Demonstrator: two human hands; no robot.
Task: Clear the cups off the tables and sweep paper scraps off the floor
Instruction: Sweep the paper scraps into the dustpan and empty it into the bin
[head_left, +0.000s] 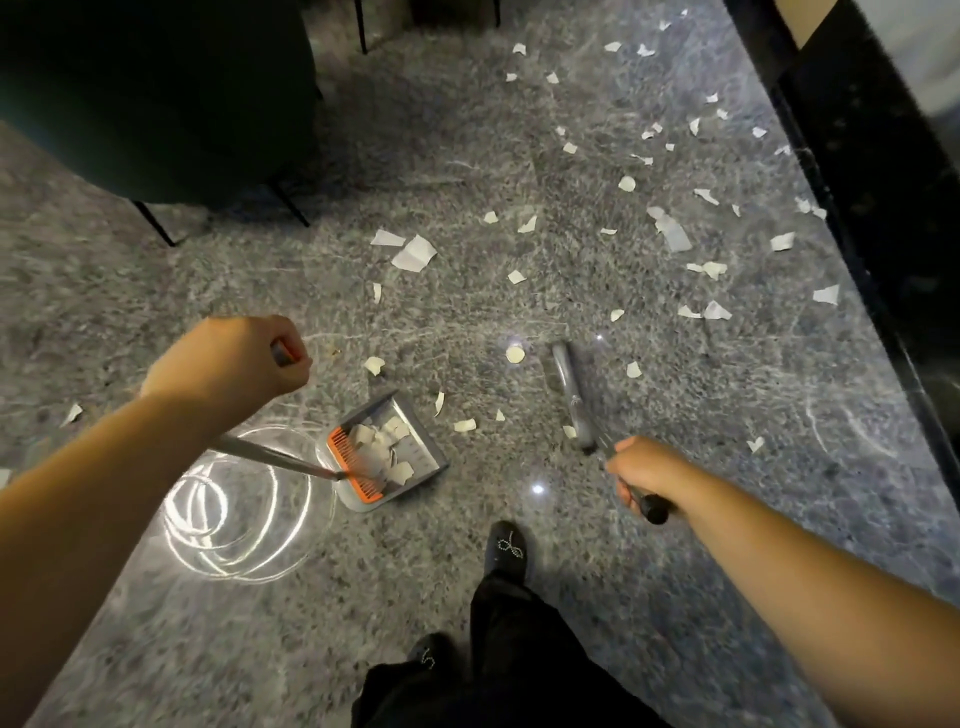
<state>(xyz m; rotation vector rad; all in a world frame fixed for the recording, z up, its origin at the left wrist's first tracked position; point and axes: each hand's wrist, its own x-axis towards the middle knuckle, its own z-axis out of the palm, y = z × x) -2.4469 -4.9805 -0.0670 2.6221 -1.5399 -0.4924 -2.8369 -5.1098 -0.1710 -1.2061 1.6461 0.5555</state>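
Observation:
My left hand (234, 358) is closed around the top of a long dustpan handle. The grey dustpan (387, 452) with an orange comb edge rests on the floor below it and holds several paper scraps. My right hand (641, 473) grips the black end of a broom handle. The grey broom head (571, 389) looks blurred and lies to the right of the dustpan, apart from it. Several white paper scraps (415, 253) lie scattered over the grey speckled floor, mostly ahead and to the right. No cups are in view.
A dark green chair (156, 98) on thin black legs stands at the upper left. A black glossy wall base (878, 197) runs along the right side. My black shoe (506, 551) and trouser leg are at the bottom centre.

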